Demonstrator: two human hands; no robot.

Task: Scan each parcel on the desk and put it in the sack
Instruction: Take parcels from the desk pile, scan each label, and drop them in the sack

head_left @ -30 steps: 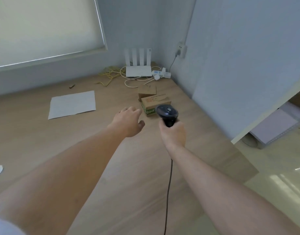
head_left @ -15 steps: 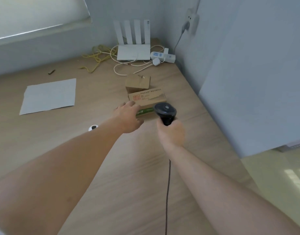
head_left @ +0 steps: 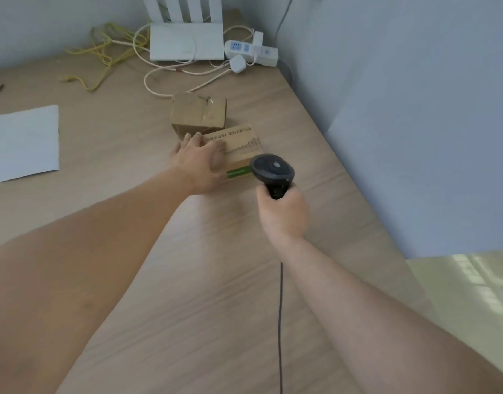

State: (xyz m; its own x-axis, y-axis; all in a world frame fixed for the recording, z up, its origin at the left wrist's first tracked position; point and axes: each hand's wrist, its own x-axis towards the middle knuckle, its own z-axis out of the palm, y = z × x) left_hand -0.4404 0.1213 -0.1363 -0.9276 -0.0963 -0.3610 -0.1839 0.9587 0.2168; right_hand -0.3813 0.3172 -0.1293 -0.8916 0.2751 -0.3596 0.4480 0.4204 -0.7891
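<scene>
Sheet: a white rectangular paper sheet (head_left: pixel 23 143) lies flat on the light wooden surface (head_left: pixel 216 294), well to the left of the left fingers.
Cables: a tangle of thin yellow cable (head_left: pixel 102 56) lies far beyond the left fingers, with a white flat router (head_left: pixel 186 45) and a white power strip (head_left: pixel 251 51) to its right by the wall.
Left hand: the left hand (head_left: pixel 200 163) lies on the near parcel's left end, fingers (head_left: pixel 216 143) spread over its top and thumb down its near side, gripping it.
Printed parcel: a brown cardboard box with dark print and a green band (head_left: pixel 240 150) rests on the surface under the left fingers.
Plain parcel: a small plain brown taped cardboard box (head_left: pixel 199 113) sits just beyond the left fingertips, touching the printed box.
Right hand: the right hand (head_left: pixel 283 214) has its fingers wrapped round the handle of a black handheld barcode scanner (head_left: pixel 273 170).
Scanner: its head hovers just beside the printed box's right end, right of the left fingers; its black cord (head_left: pixel 280 322) trails toward the person.
</scene>
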